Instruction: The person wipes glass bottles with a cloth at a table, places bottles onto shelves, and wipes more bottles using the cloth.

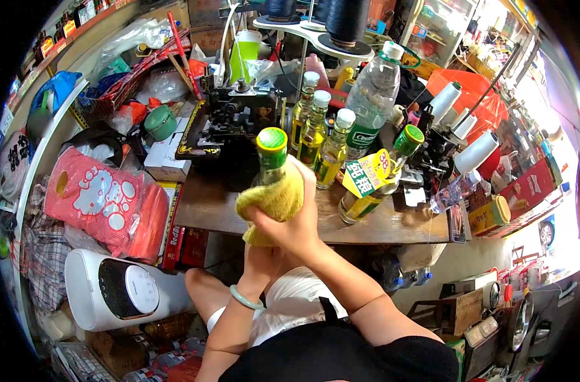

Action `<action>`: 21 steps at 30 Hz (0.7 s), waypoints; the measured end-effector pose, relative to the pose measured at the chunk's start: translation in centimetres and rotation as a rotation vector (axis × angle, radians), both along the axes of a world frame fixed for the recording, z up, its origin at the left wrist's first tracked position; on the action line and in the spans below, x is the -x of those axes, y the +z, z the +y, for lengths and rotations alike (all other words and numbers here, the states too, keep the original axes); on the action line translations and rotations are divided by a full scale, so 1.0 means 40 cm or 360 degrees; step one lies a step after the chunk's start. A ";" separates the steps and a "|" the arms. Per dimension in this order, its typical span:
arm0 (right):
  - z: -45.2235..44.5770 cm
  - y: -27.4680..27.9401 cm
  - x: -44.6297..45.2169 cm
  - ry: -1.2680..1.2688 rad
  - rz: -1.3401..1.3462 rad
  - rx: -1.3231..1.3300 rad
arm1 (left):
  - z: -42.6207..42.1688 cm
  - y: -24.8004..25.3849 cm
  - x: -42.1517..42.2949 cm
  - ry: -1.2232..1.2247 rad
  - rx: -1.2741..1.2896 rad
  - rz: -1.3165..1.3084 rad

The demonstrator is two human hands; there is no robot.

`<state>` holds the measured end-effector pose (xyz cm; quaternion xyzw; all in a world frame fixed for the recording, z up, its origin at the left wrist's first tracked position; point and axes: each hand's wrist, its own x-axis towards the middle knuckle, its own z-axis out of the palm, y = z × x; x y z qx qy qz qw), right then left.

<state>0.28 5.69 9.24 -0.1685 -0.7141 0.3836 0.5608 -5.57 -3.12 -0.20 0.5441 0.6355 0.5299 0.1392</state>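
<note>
Right hand (290, 219) is gripping one green-capped bottle (272, 159) through one yellow cloth (277, 196) at the desk's (411, 228) near edge, left hand (262, 260) sitting below, its grip hidden, while three white-capped bottles (332, 155), one tagged bottle (363, 205) and one plastic bottle (374, 89) are standing beyond.

Sewing machine (239, 118) near the far left corner of the wooden tabletop (204, 205). Dark thread cone (347, 22) on white stand (301, 29), far edge. White thread cones (478, 153) toward right edge. Off left edge: pink cartoon-print bag (89, 200), white appliance (112, 293) below.
</note>
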 end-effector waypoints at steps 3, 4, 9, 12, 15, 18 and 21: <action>0.014 0.082 0.008 -0.0126 -0.0071 -0.0259 | 0.010 -0.046 -0.010 0.0483 -0.0044 0.0512; 0.017 0.104 0.015 -0.0130 -0.0069 -0.0255 | 0.019 -0.050 -0.013 0.0530 -0.0033 0.0732; 0.050 0.128 0.034 0.0060 -0.0049 0.0146 | 0.019 0.027 -0.084 0.0835 -0.0022 0.0611; 0.067 0.080 0.035 0.0069 -0.0075 0.0245 | 0.015 0.000 -0.072 0.0678 -0.0175 0.0391; 0.056 0.041 0.014 0.0009 -0.0082 0.0143 | 0.016 0.015 -0.051 0.0592 -0.0365 -0.0028; 0.034 -0.005 0.008 -0.0201 -0.0004 -0.0076 | 0.028 0.024 -0.019 0.0572 -0.0539 -0.0195; 0.030 -0.085 0.011 -0.0204 0.0038 -0.0129 | 0.019 -0.006 0.020 0.0477 -0.0546 -0.0496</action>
